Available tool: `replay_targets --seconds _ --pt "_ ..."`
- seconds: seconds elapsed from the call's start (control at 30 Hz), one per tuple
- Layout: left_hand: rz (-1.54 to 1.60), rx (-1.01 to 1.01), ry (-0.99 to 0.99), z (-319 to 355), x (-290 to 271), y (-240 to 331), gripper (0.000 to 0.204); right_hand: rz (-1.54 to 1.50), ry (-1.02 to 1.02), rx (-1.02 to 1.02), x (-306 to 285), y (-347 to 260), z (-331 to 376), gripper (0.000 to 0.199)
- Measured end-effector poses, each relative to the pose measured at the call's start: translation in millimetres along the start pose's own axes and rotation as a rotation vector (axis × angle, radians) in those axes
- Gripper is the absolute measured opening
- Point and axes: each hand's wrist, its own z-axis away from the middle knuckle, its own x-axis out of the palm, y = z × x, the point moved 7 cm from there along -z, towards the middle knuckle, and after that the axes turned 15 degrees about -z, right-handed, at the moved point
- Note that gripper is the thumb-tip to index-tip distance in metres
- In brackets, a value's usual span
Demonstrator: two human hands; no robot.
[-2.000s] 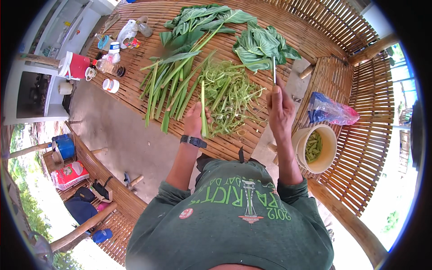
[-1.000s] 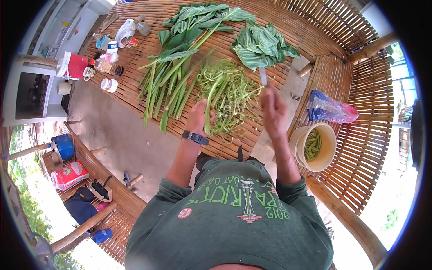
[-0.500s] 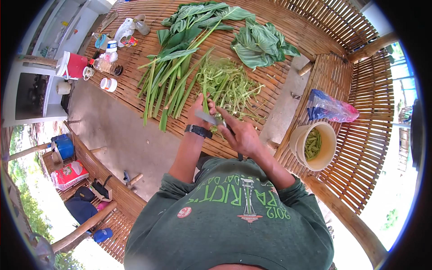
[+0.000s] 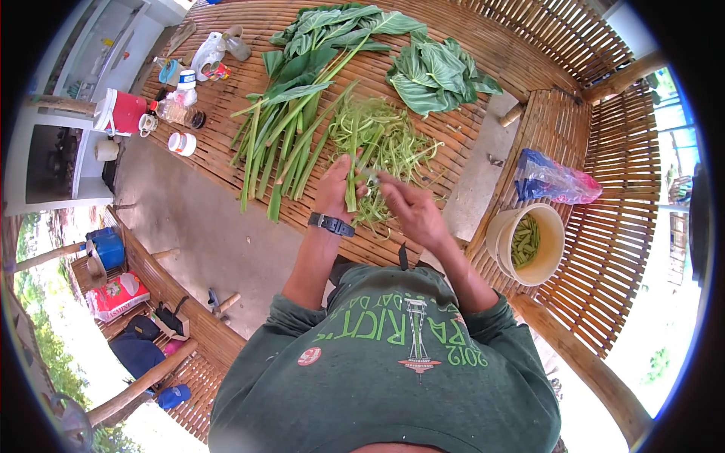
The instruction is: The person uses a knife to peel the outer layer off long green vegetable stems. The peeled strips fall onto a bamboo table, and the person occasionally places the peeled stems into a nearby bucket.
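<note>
My left hand point(image 4: 334, 185), with a dark watch at its wrist, is closed round a green leaf stalk point(image 4: 351, 192) held lengthwise at the table's near edge. To its right, my right hand point(image 4: 411, 210) grips a knife, its blade point(image 4: 368, 174) blurred beside the stalk. Just beyond my hands lies a heap of pale green peelings point(image 4: 385, 140). Several long stalks with large leaves point(image 4: 291, 143) lie to the left of that heap. Cut leaves point(image 4: 438, 75) are piled at the far right of the table.
The bamboo-slat table point(image 4: 249, 83) holds jars and bottles point(image 4: 180, 113) at its left. On the bamboo bench at right stand a cream bucket point(image 4: 555, 253) with cut green pieces point(image 4: 525, 241) inside and a plastic bag point(image 4: 555, 177). A red cooler point(image 4: 124, 111) is at far left.
The knife has moved up and right from across my left fingers to beside the stalk. The stalk's lower end now shows below my left hand. My right hand has shifted slightly right.
</note>
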Motion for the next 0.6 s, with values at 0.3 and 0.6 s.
replay_targets --seconds 0.3,0.6 --pt "-0.014 -0.134 -0.214 -1.8 -35.1 -28.5 0.042 -0.257 0.678 -0.407 -140.2 -83.7 -14.2 0.043" --pt "0.076 -0.090 -0.136 -7.9 -72.7 -48.4 0.035 -0.107 0.544 -0.135 -136.9 -54.8 -32.7 0.041"
